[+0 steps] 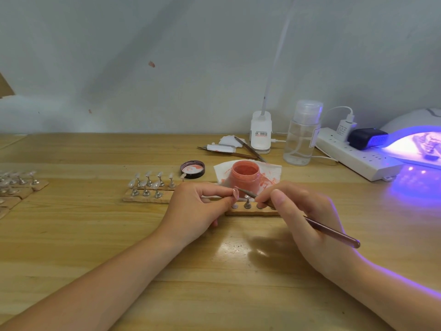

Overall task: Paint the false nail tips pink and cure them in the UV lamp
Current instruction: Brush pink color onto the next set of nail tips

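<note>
While the lamp (415, 144) glows violet at the right edge of the frame with a strip of stands inside it, painting goes on at centre. So at least one batch looks to be under cure; what colour those tips are cannot be told through the glare.

Left hand (195, 209): thumb and forefinger pinched on a small stand carrying one tip (236, 193), held just above the near strip (253, 212). Tip looks pale pink; coat appears partial or fresh.

Right hand (305, 216): fingers closed on the brush (331, 231) in a pencil grip, bristle end touching or just beside the held tip.

Near strip: one stand (247, 203) upright in it, other sockets bare. Whether that stand's tip is painted cannot be told.

Open pink jar (245, 174) stands on a stained tissue (274, 170) just behind the hands, lid (192, 169) lying to its left.

Middle-left of frame: a strip of tips (149, 183), all clear, unpainted. Far left edge: more strips (16, 181), also clear-looking.

Judgement: early to midway. One tip in hand, one batch curing, and most tips in view still to be painted and cured.
</note>
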Demonstrator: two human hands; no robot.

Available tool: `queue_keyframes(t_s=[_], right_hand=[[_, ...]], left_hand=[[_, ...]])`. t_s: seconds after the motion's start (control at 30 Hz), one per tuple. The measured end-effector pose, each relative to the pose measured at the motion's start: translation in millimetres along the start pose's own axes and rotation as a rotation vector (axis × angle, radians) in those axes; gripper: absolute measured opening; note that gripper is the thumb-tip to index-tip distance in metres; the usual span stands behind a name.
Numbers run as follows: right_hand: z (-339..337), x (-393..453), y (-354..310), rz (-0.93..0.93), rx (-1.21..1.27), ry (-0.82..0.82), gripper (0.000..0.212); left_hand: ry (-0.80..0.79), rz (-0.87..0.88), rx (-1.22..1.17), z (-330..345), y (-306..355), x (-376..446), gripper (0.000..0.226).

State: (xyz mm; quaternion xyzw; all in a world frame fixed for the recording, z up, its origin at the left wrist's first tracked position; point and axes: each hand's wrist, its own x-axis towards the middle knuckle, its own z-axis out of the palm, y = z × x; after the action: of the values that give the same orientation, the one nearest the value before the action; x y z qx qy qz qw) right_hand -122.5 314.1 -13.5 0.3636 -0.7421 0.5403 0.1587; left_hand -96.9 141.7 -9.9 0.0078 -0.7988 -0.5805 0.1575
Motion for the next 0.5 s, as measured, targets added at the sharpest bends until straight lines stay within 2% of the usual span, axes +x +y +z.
queue_keyframes(t_s=[0.2,0.43,0.5], right_hand=[[-3.3,-3.5,0.2,-0.012,0.160,0.032,0.040],[0.3,1.1,2.8,0.016,-0.047,-0.003,0.035],[1.4,3.4,7.0,0.149,0.001,-0.025,0.038]], left_hand=[[0.012,-0.014,0.012,-0.2,0.3,-0.4,0.016],[0.010,-0.014,0.005,-0.5,-0.6,-0.1,0.014],[0.012,-0.009,0.004,-0.4,-0.8,-0.2,0.015]])
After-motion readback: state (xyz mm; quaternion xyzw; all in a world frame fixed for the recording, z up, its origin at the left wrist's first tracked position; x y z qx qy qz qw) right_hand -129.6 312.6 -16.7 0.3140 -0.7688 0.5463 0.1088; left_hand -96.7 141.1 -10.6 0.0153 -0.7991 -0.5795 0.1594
